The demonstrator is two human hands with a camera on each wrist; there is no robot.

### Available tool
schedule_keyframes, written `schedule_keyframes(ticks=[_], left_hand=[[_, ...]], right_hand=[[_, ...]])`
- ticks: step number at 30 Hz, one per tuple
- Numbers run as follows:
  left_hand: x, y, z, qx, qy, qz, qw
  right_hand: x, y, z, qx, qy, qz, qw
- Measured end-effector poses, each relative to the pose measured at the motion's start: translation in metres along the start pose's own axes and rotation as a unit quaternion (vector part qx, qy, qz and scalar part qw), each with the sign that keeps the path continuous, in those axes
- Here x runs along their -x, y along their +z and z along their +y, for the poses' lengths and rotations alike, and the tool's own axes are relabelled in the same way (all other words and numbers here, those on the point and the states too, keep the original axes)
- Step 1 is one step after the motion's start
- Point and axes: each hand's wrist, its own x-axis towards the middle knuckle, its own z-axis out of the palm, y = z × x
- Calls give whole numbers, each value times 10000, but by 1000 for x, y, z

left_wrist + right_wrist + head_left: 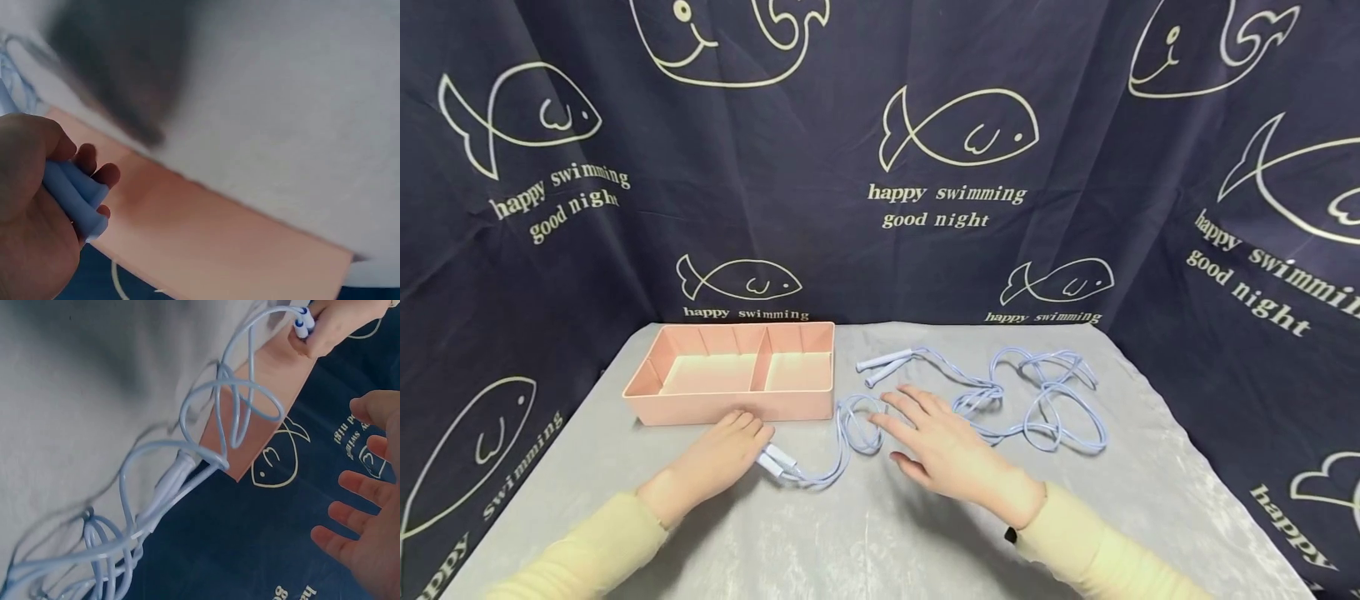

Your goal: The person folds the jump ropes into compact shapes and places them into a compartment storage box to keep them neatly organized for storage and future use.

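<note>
My left hand (pixel 718 454) grips both handles (pixel 75 200) of a light blue jump rope, close in front of the pink box (pixel 681 408). From those handles the cord (pixel 842 450) runs right into loose loops on the table. My right hand (pixel 951 450) hovers over the cloth with its fingers spread and nothing in them; its fingertips overlap the loops in the head view. Behind it lies a second light blue jump rope (pixel 1052 387), its two handles (pixel 887 362) side by side near the box. In the right wrist view, the right fingers (pixel 353 519) are relaxed and apart.
The pink box has a divider (pixel 762 360) that makes two compartments, and its bare floor shows. A grey cloth (pixel 820 550) covers the table. Dark curtains (pixel 842 250) with fish drawings hang behind and on both sides.
</note>
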Motion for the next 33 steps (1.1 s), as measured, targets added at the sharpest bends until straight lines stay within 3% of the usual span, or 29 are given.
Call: schedule_keyframes(ticks=[9, 16, 24, 33], left_hand=[[-31, -25, 5, -450, -17, 82, 9990], [-62, -45, 14, -904, -70, 398, 9951], [-97, -59, 31, -603, -518, 650, 9947], [-125, -68, 61, -804, -1139, 1110, 9840]], right_hand=[[-3, -13, 4, 2, 148, -141, 9998], [-10, -22, 4, 5, 295, -143, 9995], [-18, -28, -2, 268, 503, 30, 9984], [-23, -25, -4, 225, 844, 196, 9960]])
